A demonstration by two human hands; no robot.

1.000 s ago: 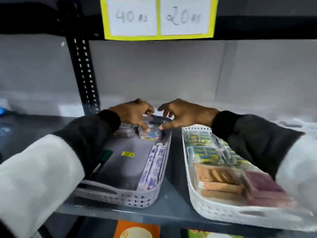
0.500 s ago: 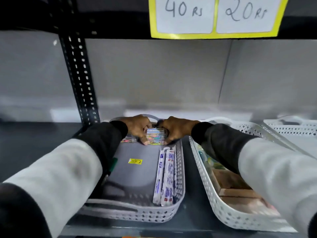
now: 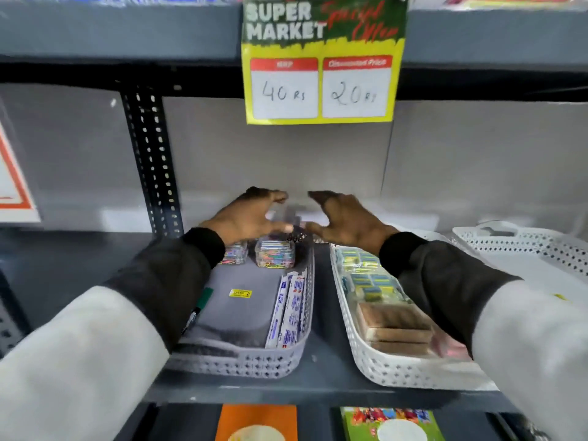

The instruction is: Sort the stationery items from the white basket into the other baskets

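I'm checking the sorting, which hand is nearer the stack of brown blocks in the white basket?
Right. The right hand hovers open past the far end of the white basket holding the brown blocks; the left hand hovers open over the grey basket, farther left.

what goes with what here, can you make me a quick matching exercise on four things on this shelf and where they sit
Things:
1. clear box of coloured clips
2. yellow price sticker
3. brown blocks
4. price sign

Places:
A. near end of the white basket
B. hanging from the shelf above
C. far end of the grey basket, below the left hand
D. on the flat grey item in the grey basket

Pairs: 1-C, 2-D, 3-A, 4-B
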